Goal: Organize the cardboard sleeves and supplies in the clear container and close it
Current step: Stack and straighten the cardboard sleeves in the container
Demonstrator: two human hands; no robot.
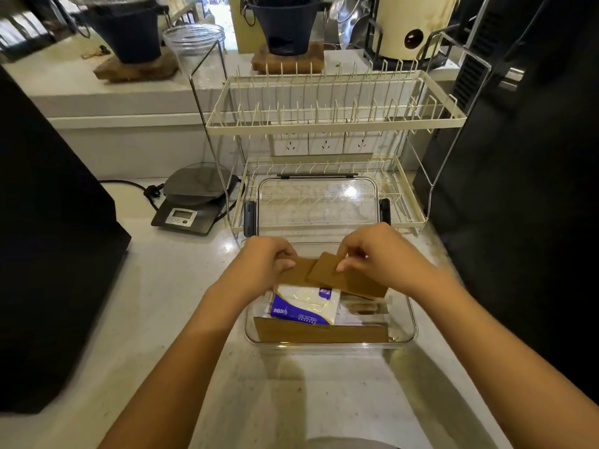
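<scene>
A clear plastic container stands open on the counter in front of me. Its clear lid with dark latches leans back against the lower dish rack. Both hands hold brown cardboard sleeves over the container's far side. My left hand pinches the left end of the sleeves; my right hand pinches the top of an overlapping sleeve. Inside lies a white and blue tissue pack. More flat cardboard sleeves lie along the near wall.
A cream two-tier dish rack stands right behind the container. A digital kitchen scale with a cord sits at the left. Dark appliances flank both sides, the black one on the left. Bare counter lies left of the container.
</scene>
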